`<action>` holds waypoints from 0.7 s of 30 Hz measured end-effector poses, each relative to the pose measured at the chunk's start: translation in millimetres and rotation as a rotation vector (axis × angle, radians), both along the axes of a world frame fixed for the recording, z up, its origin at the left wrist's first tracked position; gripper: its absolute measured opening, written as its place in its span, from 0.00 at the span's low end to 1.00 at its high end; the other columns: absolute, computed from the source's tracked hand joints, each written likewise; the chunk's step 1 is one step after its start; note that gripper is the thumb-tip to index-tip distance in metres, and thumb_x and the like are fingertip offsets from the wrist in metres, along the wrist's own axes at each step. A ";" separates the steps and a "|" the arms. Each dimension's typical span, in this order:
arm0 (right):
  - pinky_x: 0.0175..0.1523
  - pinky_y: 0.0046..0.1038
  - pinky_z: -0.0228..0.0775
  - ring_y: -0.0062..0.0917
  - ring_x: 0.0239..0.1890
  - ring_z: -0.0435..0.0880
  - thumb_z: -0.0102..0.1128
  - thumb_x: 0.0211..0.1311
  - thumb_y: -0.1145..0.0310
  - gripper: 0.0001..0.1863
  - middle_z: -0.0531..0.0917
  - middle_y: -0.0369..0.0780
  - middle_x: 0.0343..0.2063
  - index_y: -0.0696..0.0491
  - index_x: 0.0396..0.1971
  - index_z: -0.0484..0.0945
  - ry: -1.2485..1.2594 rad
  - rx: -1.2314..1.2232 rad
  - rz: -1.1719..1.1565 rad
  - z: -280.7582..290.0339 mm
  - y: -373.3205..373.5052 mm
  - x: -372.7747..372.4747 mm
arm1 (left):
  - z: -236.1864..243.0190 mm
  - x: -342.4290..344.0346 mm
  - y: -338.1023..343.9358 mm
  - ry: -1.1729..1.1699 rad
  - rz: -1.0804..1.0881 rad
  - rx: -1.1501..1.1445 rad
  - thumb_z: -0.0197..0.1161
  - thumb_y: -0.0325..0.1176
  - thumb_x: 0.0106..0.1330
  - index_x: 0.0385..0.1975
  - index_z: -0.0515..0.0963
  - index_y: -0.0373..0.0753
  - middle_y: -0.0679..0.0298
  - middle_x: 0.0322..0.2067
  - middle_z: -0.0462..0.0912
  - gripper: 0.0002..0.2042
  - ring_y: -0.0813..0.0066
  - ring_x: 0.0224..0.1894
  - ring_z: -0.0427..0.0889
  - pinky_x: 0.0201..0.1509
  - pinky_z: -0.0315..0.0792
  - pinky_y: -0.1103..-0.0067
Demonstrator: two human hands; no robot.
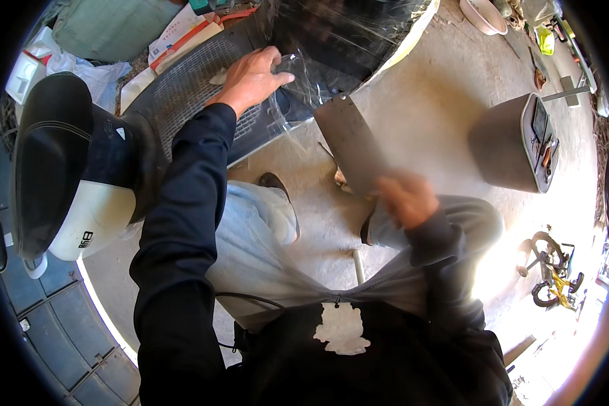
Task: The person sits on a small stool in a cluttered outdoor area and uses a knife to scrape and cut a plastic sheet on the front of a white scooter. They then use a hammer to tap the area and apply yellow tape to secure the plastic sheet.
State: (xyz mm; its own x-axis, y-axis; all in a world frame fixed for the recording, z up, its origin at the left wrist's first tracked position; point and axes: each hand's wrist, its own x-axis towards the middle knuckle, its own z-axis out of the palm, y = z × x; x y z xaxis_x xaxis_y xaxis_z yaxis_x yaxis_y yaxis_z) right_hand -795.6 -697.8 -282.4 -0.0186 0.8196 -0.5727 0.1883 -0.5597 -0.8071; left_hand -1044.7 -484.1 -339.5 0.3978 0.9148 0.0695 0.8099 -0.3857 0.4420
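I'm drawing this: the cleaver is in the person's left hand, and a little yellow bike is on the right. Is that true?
Wrong hand: the head view shows the cleaver in the person's right hand, while the left hand is at the clear plastic film. The little yellow bike is on the right.

Bright light in here, strongest at lower right; floor (495,260) near the small yellow bike (559,289) blown out white. Soft shadow left of the grey bin (504,145). Right grip (407,198) motion-blurred, broad metal blade (350,142) soft at its near end; left grip (252,78) fairly crisp. Glare streaks on shiny plastic wrap (345,27). Fisheye bends the blue-grey panels (57,328); rim goes black.
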 end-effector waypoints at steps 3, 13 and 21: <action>0.19 0.20 0.58 0.14 0.14 0.66 0.53 0.62 0.65 0.11 0.71 0.33 0.13 0.58 0.27 0.73 -0.044 0.059 0.001 -1.1 2.3 -5.7 | -2.8 2.6 2.0 -0.020 0.020 -0.037 0.63 0.40 0.56 0.34 0.76 0.35 0.53 0.33 0.80 0.14 0.54 0.37 0.78 0.42 0.70 0.68; 0.26 0.34 0.65 0.40 0.19 0.76 0.54 0.59 0.65 0.12 0.75 0.48 0.15 0.59 0.25 0.73 -0.374 0.663 -0.031 -33.1 49.5 -27.0 | -10.9 -0.5 7.1 -0.058 -0.037 0.172 0.56 0.37 0.61 0.33 0.78 0.39 0.56 0.35 0.80 0.09 0.54 0.38 0.78 0.42 0.71 0.67; 0.29 0.40 0.67 0.47 0.23 0.77 0.53 0.58 0.62 0.13 0.76 0.51 0.17 0.57 0.24 0.73 -0.607 0.676 0.004 -16.3 91.2 -49.9 | -14.1 -3.1 4.3 -0.144 -0.065 0.282 0.54 0.34 0.60 0.31 0.80 0.41 0.58 0.32 0.79 0.08 0.55 0.37 0.78 0.41 0.72 0.66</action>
